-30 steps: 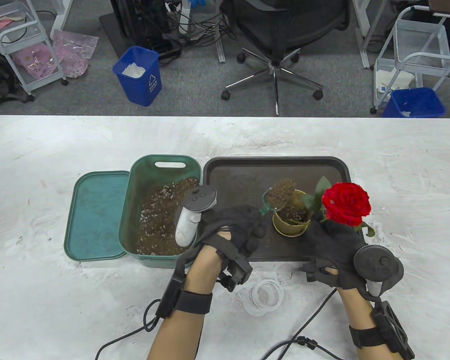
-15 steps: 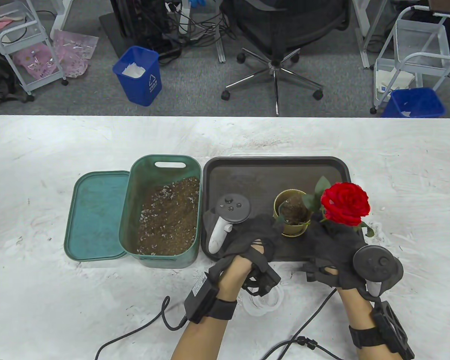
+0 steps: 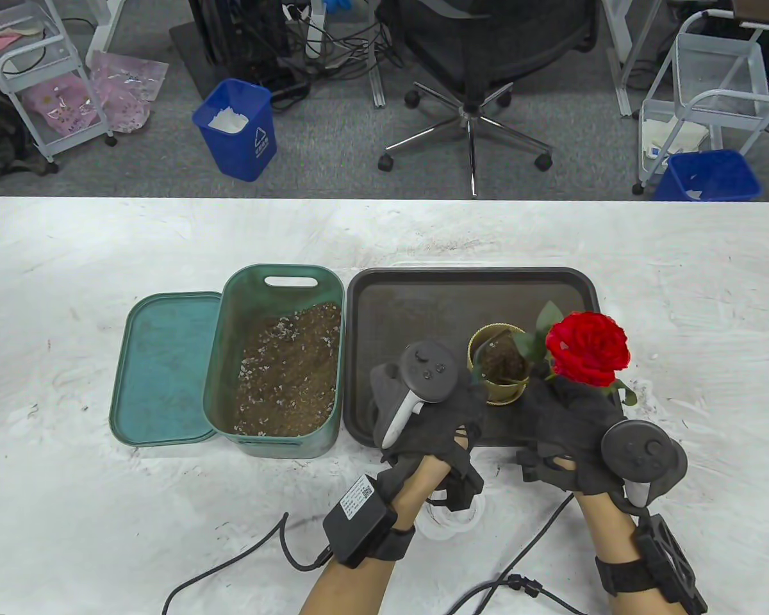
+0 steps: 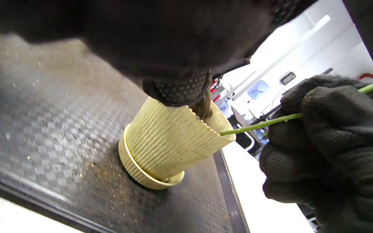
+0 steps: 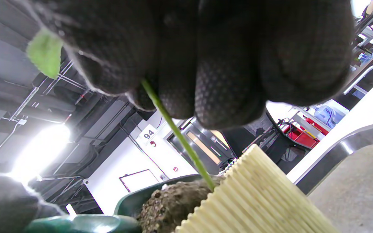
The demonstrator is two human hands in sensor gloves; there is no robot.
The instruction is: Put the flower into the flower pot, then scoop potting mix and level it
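Red rose on a thin green stem (image 3: 588,348), stem end down in the ribbed pale-yellow plastic flower pot (image 3: 498,371), pinched between curled fingers of the right hand (image 3: 567,426). Pot upright on the dark textured tray (image 3: 423,295), heaped with brown potting mix (image 5: 173,202). Left hand (image 3: 432,410) just beside the pot, curled round a green scoop (image 5: 147,197) at the rim. Green tub of mix (image 3: 282,359) left of the tray, teal lid (image 3: 163,365) beside it. Clear ring (image 3: 452,522) under the left wrist; cables near both forearms.
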